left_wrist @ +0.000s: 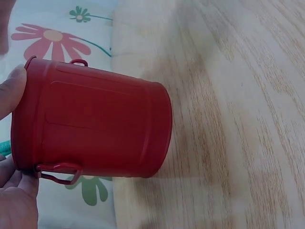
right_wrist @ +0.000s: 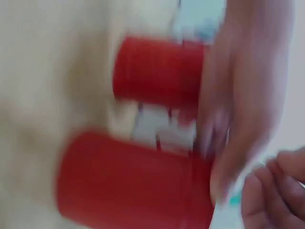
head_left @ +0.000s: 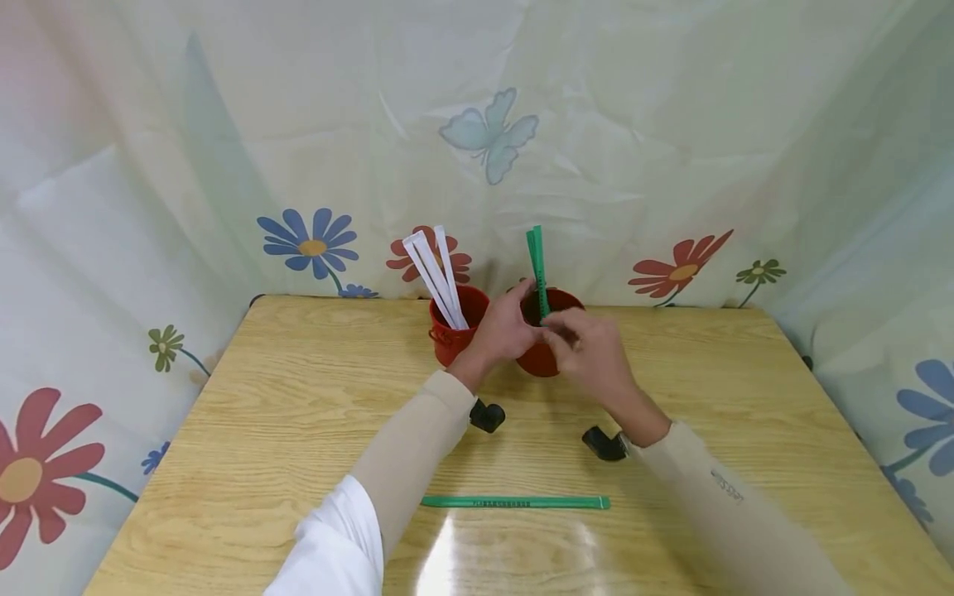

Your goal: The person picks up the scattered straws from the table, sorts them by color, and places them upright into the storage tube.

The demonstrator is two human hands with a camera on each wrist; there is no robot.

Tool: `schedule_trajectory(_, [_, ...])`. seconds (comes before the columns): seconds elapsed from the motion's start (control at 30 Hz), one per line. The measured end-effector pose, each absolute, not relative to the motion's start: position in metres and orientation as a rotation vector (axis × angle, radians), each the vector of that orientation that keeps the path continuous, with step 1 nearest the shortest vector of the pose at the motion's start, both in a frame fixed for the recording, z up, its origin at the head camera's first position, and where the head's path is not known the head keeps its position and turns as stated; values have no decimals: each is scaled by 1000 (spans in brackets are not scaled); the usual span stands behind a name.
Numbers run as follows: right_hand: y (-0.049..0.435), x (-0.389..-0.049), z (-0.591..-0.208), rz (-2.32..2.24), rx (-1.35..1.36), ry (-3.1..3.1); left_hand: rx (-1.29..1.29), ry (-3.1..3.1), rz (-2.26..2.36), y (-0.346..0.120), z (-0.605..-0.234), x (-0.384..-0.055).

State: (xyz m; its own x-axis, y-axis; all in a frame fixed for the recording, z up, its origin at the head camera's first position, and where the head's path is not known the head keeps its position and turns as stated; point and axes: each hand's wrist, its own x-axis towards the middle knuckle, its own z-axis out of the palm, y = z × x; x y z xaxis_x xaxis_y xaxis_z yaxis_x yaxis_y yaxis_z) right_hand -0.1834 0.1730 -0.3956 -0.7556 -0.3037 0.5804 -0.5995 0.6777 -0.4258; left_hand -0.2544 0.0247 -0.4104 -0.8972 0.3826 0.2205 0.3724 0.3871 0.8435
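Note:
My left hand [head_left: 507, 327] grips the rim of the right-hand red bucket [head_left: 538, 360], seen close up in the left wrist view with its loop handles. Green wrapped straws [head_left: 536, 257] stand upright inside this bucket. At its near right rim is my right hand [head_left: 596, 348], thumb and fingers curled together close to the straws' lower part. Its fingertips [right_wrist: 259, 188] are blurred in the right wrist view, and I cannot tell whether they hold a straw. Another green straw [head_left: 514, 502] lies crosswise on the table, nearer to me.
White wrapped straws [head_left: 440, 277] lean in a second red bucket [head_left: 447, 343], just left of the first. Both stand near the back of the wooden table [head_left: 313, 397]. A flower-printed cloth [head_left: 633, 149] hangs behind and at the sides.

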Motion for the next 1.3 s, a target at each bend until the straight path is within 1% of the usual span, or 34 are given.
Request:
schedule_trajectory(0.17, [167, -138, -427, 684, 1073, -2773, 671, 2587, 1586, 27, -409, -253])
schedule_trajectory(0.27, [163, -116, -442, 577, 1251, -2986, 653, 2588, 1567, 27, -409, -252])
schedule_trajectory(0.37, [157, -99, -450, 420, 1383, -3065, 642, 2597, 1546, 26, -407, -252])
schedule_trajectory(0.43, [154, -92, -452, 316, 1409, -3064, 634, 2595, 1545, 26, -406, -252])
schedule_trajectory(0.57, [151, -83, -454, 124, 1367, -3046, 638, 2599, 1533, 25, -405, -253])
schedule_trajectory(0.73, [154, -76, -454, -4, 1382, -3051, 613, 2611, 1494, 25, -407, -253])
schedule_trajectory(0.87, [171, -75, -440, 111, 1385, -3135, 596, 2615, 1499, 24, -409, -253])
schedule_trajectory(1.0, [203, -78, -416, 472, 1318, -3201, 629, 2601, 1520, 26, -408, -254])
schedule_trajectory(1.13, [224, -82, -393, 758, 1308, -3008, 666, 2627, 1514, 28, -407, -256])
schedule_trajectory(1.3, [227, -92, -373, 893, 1351, -2701, 630, 2665, 1474, 25, -407, -255])
